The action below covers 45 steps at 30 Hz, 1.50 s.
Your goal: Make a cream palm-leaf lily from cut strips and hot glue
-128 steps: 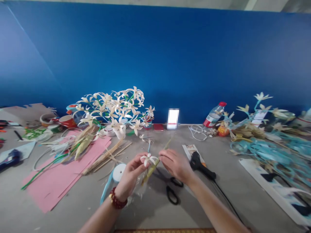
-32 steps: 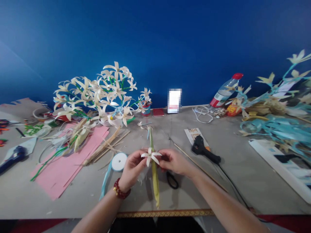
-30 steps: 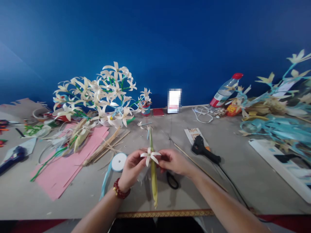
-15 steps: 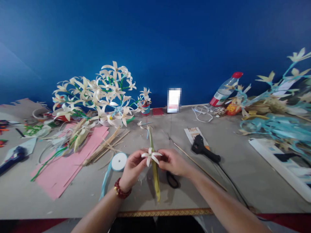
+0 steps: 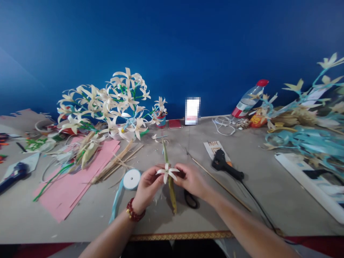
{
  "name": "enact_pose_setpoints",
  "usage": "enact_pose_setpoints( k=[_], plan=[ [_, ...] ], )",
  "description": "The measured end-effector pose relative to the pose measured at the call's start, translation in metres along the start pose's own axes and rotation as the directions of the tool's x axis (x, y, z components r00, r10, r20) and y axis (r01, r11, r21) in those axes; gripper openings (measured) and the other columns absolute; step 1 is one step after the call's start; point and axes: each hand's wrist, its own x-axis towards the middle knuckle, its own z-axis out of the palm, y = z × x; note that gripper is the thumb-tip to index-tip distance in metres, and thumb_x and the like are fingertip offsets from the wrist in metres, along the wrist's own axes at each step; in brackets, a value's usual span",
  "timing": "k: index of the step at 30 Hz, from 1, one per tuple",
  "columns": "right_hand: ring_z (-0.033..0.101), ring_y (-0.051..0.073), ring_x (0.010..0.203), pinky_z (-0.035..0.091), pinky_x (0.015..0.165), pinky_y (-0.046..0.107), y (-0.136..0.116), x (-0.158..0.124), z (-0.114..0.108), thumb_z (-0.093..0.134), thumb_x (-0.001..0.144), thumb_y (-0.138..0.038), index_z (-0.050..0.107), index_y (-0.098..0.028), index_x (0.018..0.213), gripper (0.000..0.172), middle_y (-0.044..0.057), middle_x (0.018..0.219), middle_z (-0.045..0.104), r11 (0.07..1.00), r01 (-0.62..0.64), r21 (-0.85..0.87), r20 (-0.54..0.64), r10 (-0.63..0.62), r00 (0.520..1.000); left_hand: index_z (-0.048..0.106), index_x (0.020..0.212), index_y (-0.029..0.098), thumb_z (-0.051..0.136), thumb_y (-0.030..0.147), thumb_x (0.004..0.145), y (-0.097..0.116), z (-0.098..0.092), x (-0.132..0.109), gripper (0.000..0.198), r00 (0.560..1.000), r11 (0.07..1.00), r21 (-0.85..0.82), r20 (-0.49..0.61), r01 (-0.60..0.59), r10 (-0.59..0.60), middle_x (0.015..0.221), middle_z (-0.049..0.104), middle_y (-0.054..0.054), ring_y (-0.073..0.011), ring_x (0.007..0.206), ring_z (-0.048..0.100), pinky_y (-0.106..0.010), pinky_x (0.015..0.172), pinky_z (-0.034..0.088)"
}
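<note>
A white artificial flower (image 5: pixel 167 173) with narrow curled petals is held between my two hands, facing up at me. My left hand (image 5: pixel 151 182), with a dark red bead bracelet at the wrist, pinches it from the left. From the other side my right hand (image 5: pixel 190 180) closes its fingers at the flower's edge. A long green leaf (image 5: pixel 172 197) runs behind the bloom, its tip pointing away and its other end towards me. My fingertips behind the petals are partly hidden. Left of my hands lies a roll of light blue tape (image 5: pixel 131 179) with a loose tail.
A black glue gun (image 5: pixel 223 163) with a cord lies to the right, beside a thin stick (image 5: pixel 215 178). Scissor handles (image 5: pixel 191 200) show beneath my right hand. Pink paper (image 5: pixel 63 199) and white flowers (image 5: pixel 126 96) are at left; a bottle (image 5: pixel 248 100) leans at the back.
The leaf has turned slightly and its near end sits a little farther from the table's front edge. Both hands keep their hold in almost the same place.
</note>
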Motion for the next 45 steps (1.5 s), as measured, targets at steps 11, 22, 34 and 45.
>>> enact_pose_setpoints(
  k=[11, 22, 34, 45],
  plan=[
    [0.051, 0.012, 0.050, 0.038, 0.048, 0.021, 0.011, 0.004, 0.003, 0.060, 0.073, -0.030, 0.047, -0.021, 0.069, 0.017, -0.005, 0.057, 0.049, 0.912, -0.193, 0.363, 0.175, 0.137, 0.975, 0.070, 0.080, 0.017, 0.077, 0.023, 0.076, -0.008, -0.001, 0.000, 0.010, 0.995, 0.986, -0.148, -0.049, 0.076, -0.084, 0.086, 0.070, -0.001, -0.0121, 0.077, 0.060, -0.021, 0.073, 0.046],
    [0.035, 0.009, 0.053, 0.023, 0.047, 0.022, -0.003, -0.001, 0.001, 0.060, 0.072, -0.019, 0.043, -0.019, 0.061, 0.020, -0.007, 0.055, 0.038, 1.000, 0.011, -0.011, 0.018, -0.011, 1.000, 0.070, 0.080, 0.016, 0.075, 0.024, 0.079, -0.012, -0.001, -0.005, 0.009, 0.998, 0.996, -0.079, -0.047, 0.027, -0.030, 0.087, 0.070, -0.003, -0.0142, 0.080, 0.061, -0.023, 0.075, 0.047],
    [0.041, 0.010, 0.055, 0.030, 0.050, 0.020, 0.002, 0.000, 0.002, 0.062, 0.080, -0.027, 0.053, -0.019, 0.068, 0.017, -0.005, 0.060, 0.049, 0.999, -0.011, 0.050, -0.088, 0.015, 0.996, 0.070, 0.077, 0.017, 0.072, 0.025, 0.081, -0.004, 0.004, -0.001, 0.010, 0.999, 0.997, 0.066, -0.014, -0.031, 0.032, 0.093, 0.072, -0.007, -0.0213, 0.097, 0.063, -0.028, 0.086, 0.047],
    [0.051, 0.010, 0.048, 0.037, 0.047, 0.019, 0.006, 0.003, -0.002, 0.061, 0.078, -0.033, 0.049, -0.020, 0.070, 0.019, -0.006, 0.056, 0.049, 0.901, -0.200, 0.385, 0.123, 0.165, 0.979, 0.070, 0.081, 0.017, 0.079, 0.027, 0.074, -0.006, 0.006, -0.002, 0.016, 0.987, 0.973, -0.193, -0.079, 0.123, -0.141, 0.084, 0.070, -0.002, -0.0139, 0.079, 0.063, -0.024, 0.076, 0.049]
  ],
)
